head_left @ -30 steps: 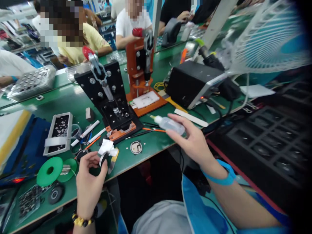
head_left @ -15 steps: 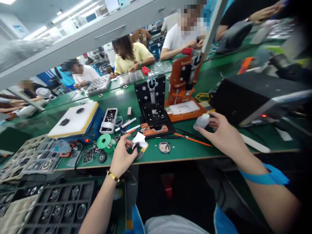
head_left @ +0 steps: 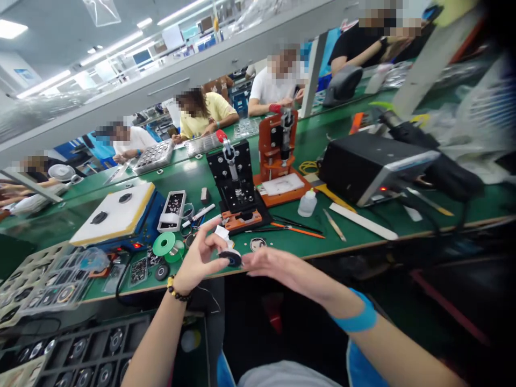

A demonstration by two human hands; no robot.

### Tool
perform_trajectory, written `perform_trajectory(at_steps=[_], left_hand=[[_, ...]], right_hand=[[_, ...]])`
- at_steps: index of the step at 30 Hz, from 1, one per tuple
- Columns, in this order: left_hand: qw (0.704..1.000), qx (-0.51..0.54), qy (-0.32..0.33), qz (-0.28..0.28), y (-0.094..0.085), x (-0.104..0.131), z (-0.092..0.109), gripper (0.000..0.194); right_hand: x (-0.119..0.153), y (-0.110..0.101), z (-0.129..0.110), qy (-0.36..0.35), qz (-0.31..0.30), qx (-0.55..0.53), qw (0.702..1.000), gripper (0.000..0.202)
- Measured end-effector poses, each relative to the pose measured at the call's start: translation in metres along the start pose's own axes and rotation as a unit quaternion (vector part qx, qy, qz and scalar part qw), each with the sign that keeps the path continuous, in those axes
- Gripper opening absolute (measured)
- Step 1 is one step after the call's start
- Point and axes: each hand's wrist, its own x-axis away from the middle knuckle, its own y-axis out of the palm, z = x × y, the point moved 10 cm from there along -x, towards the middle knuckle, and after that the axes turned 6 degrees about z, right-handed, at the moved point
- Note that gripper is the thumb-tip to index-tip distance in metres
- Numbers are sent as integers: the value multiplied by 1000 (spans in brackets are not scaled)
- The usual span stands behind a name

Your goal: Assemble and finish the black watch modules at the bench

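We hold a round black part [head_left: 230, 258] above the front edge of the green tabletop [head_left: 192, 185], pinched between the thumb and fingers of our left hand [head_left: 201, 255]. The fingers of our right hand [head_left: 282, 267] are stretched out and close together, their tips at the part's right rim; whether they touch or grip it we cannot tell.

Just behind the left hand lies a crumpled white piece [head_left: 222, 235], partly covered by it. A round metal case [head_left: 257, 244] lies beyond the right fingers, which hide its lower edge. Farther back, a black press [head_left: 230, 172] with a red knob and an orange foot blocks the way straight ahead, and an orange press [head_left: 277, 142] stands beside it to the right.

To our right we see tweezers [head_left: 308, 232] with orange arms, a squeeze bottle [head_left: 307, 204] standing upright, a slim tool [head_left: 334, 225], a long white strip [head_left: 363, 221] and a black box [head_left: 358, 165] with a red light. To our left are a green spool [head_left: 162, 243], a narrow tray [head_left: 172, 208] of small parts and a blue machine [head_left: 147, 217] topped with a white pad [head_left: 115, 210]. Co-workers sit across the tabletop.
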Motion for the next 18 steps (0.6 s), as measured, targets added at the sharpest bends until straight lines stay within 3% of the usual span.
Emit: perform_trajectory(at_steps=[3, 8, 11, 13, 15, 18], left_hand=[[998, 38, -30, -40, 23, 3, -9, 93], [991, 109, -76, -27, 34, 9, -32, 102], [992, 96, -73, -20, 31, 9, -34, 102], [998, 40, -42, -7, 21, 5, -25, 92], [996, -84, -2, 20, 5, 0, -13, 62], [941, -338, 30, 12, -9, -8, -7, 24]], right_hand=[[-12, 30, 21, 63, -79, -128, 987, 44], [-17, 30, 31, 78, -76, -141, 984, 39], [-19, 24, 29, 64, -62, -107, 990, 44], [-22, 13, 23, 41, -31, -59, 997, 48], [-22, -5, 13, 18, 9, 13, 1000, 52], [-17, -40, -7, -30, 88, 208, 974, 53]])
